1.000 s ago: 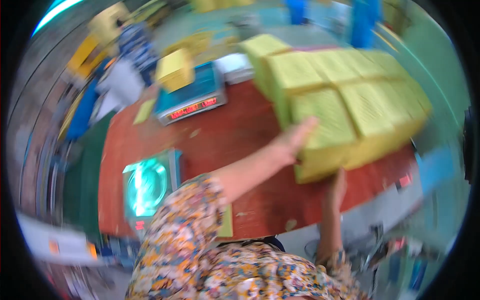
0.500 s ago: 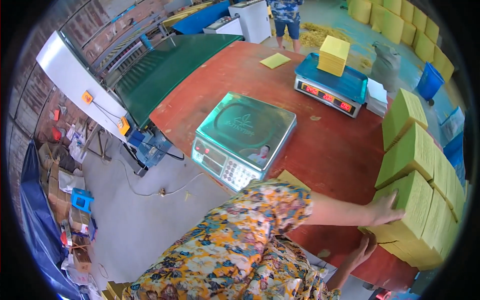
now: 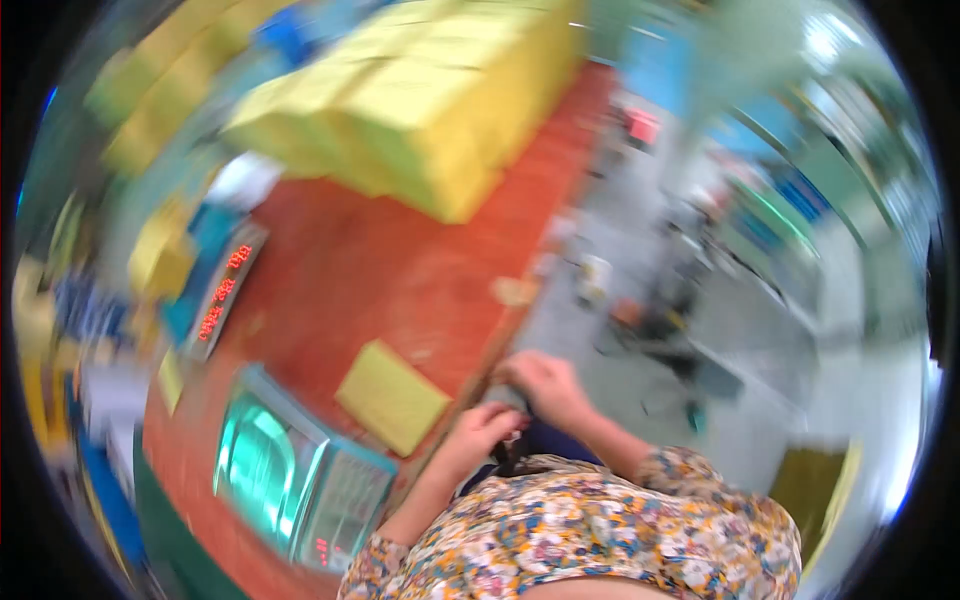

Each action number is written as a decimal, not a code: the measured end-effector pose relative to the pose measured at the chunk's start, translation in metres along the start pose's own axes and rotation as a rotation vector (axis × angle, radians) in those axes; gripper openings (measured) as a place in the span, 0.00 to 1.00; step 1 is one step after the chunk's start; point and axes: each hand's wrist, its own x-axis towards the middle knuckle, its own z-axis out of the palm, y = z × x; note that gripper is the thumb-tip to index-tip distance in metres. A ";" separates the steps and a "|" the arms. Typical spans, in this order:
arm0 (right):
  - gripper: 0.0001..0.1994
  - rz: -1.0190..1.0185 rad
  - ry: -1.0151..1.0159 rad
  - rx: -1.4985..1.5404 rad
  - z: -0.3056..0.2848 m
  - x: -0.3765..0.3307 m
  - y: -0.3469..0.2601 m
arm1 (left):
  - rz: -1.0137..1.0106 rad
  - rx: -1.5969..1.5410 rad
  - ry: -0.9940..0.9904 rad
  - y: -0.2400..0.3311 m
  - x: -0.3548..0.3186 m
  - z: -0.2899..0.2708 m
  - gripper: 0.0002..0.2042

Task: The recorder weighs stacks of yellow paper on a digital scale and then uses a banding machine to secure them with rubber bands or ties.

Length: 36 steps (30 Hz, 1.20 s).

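Hands (image 3: pixel 550 388) by bench (image 3: pixel 340 265) edge, from them pad (image 3: pixel 392 398) at nine o'clock, near scale (image 3: pixel 300 470) at eight, far scale (image 3: pixel 222 295) at ten under stack (image 3: pixel 165 257), blocks (image 3: pixel 410 115) on bench toward eleven

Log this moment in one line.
left hand, right hand: both at blurred grey item, grip unclear; yellow stacks: on red table, untouched; nearby: yellow pad

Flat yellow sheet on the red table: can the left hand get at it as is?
Probably yes: the left hand is close to the flat yellow sheet, with nothing visible lying on it or between them. The hand may be holding a blurred grey thing, though.
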 end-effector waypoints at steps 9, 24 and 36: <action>0.19 0.089 0.490 0.217 -0.049 -0.219 0.037 | -0.032 0.536 -0.617 -0.034 0.018 0.158 0.10; 0.13 0.000 1.398 0.621 -0.374 -0.499 0.201 | 0.913 1.275 -0.688 -0.090 0.182 0.567 0.21; 0.28 0.455 1.301 0.734 -0.651 -0.469 0.407 | 1.188 1.869 -0.633 -0.145 0.301 0.660 0.47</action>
